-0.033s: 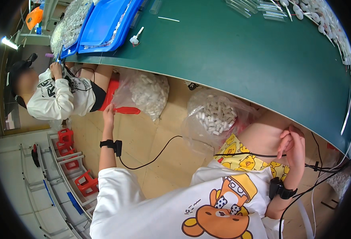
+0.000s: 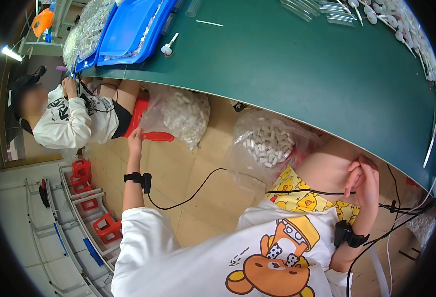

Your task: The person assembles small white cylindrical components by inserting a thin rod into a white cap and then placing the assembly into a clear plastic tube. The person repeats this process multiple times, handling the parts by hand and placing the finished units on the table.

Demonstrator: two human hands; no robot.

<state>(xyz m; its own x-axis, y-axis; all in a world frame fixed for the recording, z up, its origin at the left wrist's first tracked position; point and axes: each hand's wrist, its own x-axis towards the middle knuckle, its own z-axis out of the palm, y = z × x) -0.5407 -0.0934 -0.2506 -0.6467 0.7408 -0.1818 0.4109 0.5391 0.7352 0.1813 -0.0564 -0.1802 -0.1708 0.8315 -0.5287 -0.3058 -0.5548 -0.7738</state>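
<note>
My left hand point(image 2: 135, 139) reaches down to the floor on the left. Its fingertips are at the lower edge of a clear plastic bag point(image 2: 184, 113) full of small white parts, right beside a red stool point(image 2: 151, 129). Whether it grips the bag is unclear. My right hand point(image 2: 362, 177) rests on my bare thigh under the table edge, fingers curled together with nothing in them. A second clear bag of white parts point(image 2: 266, 144) stands by my knees. Both wrists carry black bands with cables.
A green table point(image 2: 287, 69) arcs overhead with blue trays point(image 2: 129, 29) and clear tubes on it. A seated co-worker in a white shirt point(image 2: 72, 116) works at its left end. Red stools point(image 2: 106, 225) and white racks line the lower left.
</note>
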